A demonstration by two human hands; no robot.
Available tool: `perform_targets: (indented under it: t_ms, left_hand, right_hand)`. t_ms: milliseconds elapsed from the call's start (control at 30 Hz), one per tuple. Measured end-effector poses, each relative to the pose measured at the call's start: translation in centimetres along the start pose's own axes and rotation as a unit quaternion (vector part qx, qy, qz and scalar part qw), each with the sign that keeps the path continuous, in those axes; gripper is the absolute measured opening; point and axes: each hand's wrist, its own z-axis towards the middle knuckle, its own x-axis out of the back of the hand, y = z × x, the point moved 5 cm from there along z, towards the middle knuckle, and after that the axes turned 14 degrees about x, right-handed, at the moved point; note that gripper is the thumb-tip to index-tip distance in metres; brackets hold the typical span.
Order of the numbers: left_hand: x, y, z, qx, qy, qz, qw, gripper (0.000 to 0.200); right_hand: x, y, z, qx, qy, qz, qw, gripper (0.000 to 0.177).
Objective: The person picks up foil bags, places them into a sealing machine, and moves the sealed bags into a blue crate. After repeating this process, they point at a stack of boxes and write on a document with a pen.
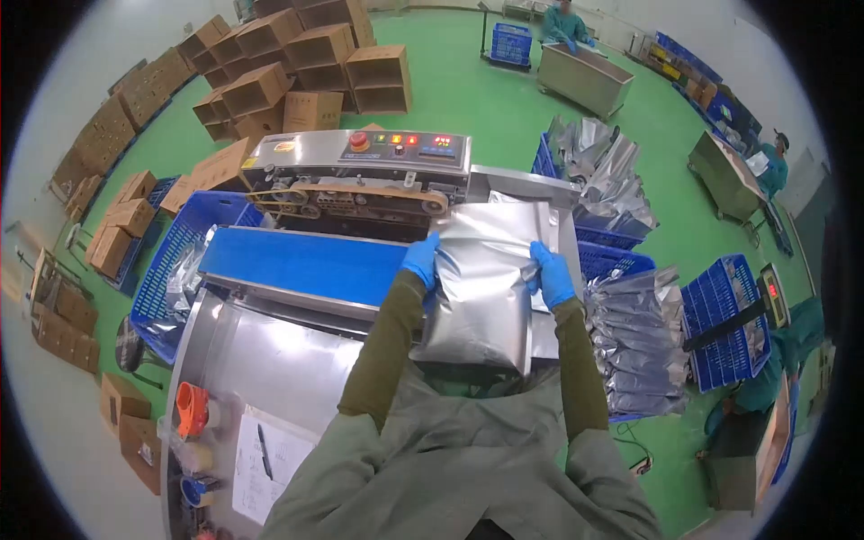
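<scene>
A large silver foil pouch (477, 306) is held up in front of me by its two sides. My left hand (421, 259), in a blue glove, grips its left edge near the top. On the opposite edge, my right hand (553, 274), also blue-gloved, has its fingers closed on the foil. Just left of the pouch runs the blue conveyor belt (306, 265) of a band sealing machine (360, 162), whose panel shows lit red digits and a red knob. Another foil piece lies partly hidden behind the pouch on the metal surface.
Blue crates (612, 261) with many foil pouches (634, 342) stand on my right. Another blue crate (162, 279) is beyond the belt's left end. A steel table (270, 346) holds paper (270, 463), a pen and tape dispensers. Cardboard boxes (378, 76) are stacked behind; several people work around.
</scene>
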Motion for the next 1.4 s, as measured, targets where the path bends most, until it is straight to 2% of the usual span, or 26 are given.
perform_targets:
  t_ms: [67,133,167,233,300,333,367,400,433,467,500,533,567,600,667,700,733,800,833,933,1067,1133,1167,1267,1333,1400]
  left_hand:
    - [1.4,2.6,-1.3,-0.012,0.062,0.083,0.995,0.044]
    - [4.2,5.1,1.1,-0.115,0.167,0.376,0.904,0.053]
    - [3.4,6.3,-2.6,-0.026,0.225,0.375,0.899,0.059]
    - [7.7,7.1,-1.2,-0.093,0.200,0.336,0.915,0.047]
    - [11.3,8.7,-1.2,-0.064,0.142,0.222,0.962,0.042]
    - [9.6,9.8,-4.9,-0.184,0.138,0.423,0.877,0.044]
    - [7.6,10.7,-9.5,-0.325,0.247,0.665,0.626,0.048]
    - [6.0,11.1,-14.4,-0.437,0.355,0.723,0.402,0.053]
    - [1.2,11.3,-18.5,-0.401,0.332,0.620,0.587,0.054]
    - [-1.4,10.8,-20.2,-0.342,0.301,0.487,0.745,0.055]
    - [-1.1,10.4,-19.3,-0.342,0.308,0.487,0.743,0.055]
    - [-0.3,8.9,-18.8,-0.324,0.316,0.626,0.635,0.054]
    - [0.6,7.6,-18.1,-0.288,0.322,0.745,0.509,0.053]
    - [1.9,7.4,-17.1,-0.281,0.357,0.736,0.502,0.053]
    - [5.2,8.5,-18.5,-0.324,0.376,0.595,0.632,0.046]
    - [1.1,8.8,-20.7,-0.324,0.349,0.469,0.744,0.048]
    - [-0.4,8.5,-21.5,-0.314,0.390,0.482,0.719,0.046]
    - [-0.5,8.2,-21.3,-0.395,0.438,0.543,0.597,0.044]
    - [-1.1,8.2,-20.8,-0.405,0.421,0.571,0.578,0.040]
    - [-2.4,6.1,-19.8,-0.341,0.430,0.542,0.637,0.037]
    - [-1.9,5.8,-20.1,-0.348,0.411,0.556,0.633,0.036]
    - [-2.0,6.0,-19.3,-0.365,0.343,0.505,0.703,0.034]
    - [-2.9,6.4,-19.3,-0.409,0.363,0.513,0.661,0.033]
    - [-6.6,7.2,-17.3,-0.388,0.261,0.504,0.727,0.032]
    - [-9.9,7.6,-16.9,-0.406,0.170,0.492,0.751,0.035]
    - [-12.5,7.7,-16.5,-0.353,0.115,0.478,0.796,0.035]
  right_hand:
    - [-1.3,0.7,1.0,-0.001,-0.016,0.005,1.000,0.038]
    - [-3.4,0.9,1.4,-0.055,-0.001,0.033,0.998,0.039]
    - [-4.6,1.3,1.2,-0.077,-0.034,0.067,0.994,0.040]
    - [-4.7,-0.1,0.0,-0.066,-0.066,0.069,0.993,0.042]
    - [-1.1,-2.2,-1.2,-0.028,-0.043,0.017,0.999,0.043]
    - [1.6,-2.3,-1.5,-0.017,-0.023,0.000,1.000,0.045]
    - [6.1,-1.0,-1.4,-0.015,0.046,-0.042,0.998,0.045]
    - [10.6,1.5,-0.7,-0.012,0.100,-0.081,0.992,0.046]
    - [16.5,4.3,0.2,0.089,0.185,-0.202,0.958,0.050]
    - [20.2,2.5,-0.3,0.004,0.136,-0.277,0.951,0.052]
    - [26.8,7.9,1.5,0.030,0.217,-0.386,0.896,0.028]
    - [32.7,13.0,2.8,-0.019,0.209,-0.299,0.931,0.051]
    - [35.9,12.2,3.1,-0.047,0.201,-0.388,0.898,0.050]
    - [38.9,12.7,3.7,-0.053,0.178,-0.465,0.865,0.048]
    - [44.8,15.5,6.0,-0.059,0.113,-0.534,0.836,0.045]
    - [47.7,17.4,7.1,-0.058,0.080,-0.555,0.826,0.043]
    - [50.8,19.4,8.8,-0.057,0.052,-0.570,0.818,0.042]
    - [55.4,23.0,12.4,-0.076,0.018,-0.607,0.791,0.039]
    - [57.6,24.4,14.2,-0.087,0.011,-0.629,0.772,0.037]
    - [60.5,25.2,14.6,-0.115,0.010,-0.664,0.738,0.034]
    - [64.1,20.4,14.4,-0.076,0.018,-0.688,0.721,0.030]
    - [65.1,15.9,15.6,-0.015,0.020,-0.687,0.726,0.028]
    - [65.7,13.0,16.3,0.022,0.017,-0.681,0.731,0.028]
    - [57.4,-1.9,17.3,0.175,0.014,-0.606,0.776,0.022]
    - [44.9,-12.8,15.6,0.280,-0.025,-0.539,0.794,0.018]
    - [31.6,-21.7,11.7,0.397,-0.091,-0.519,0.751,0.016]
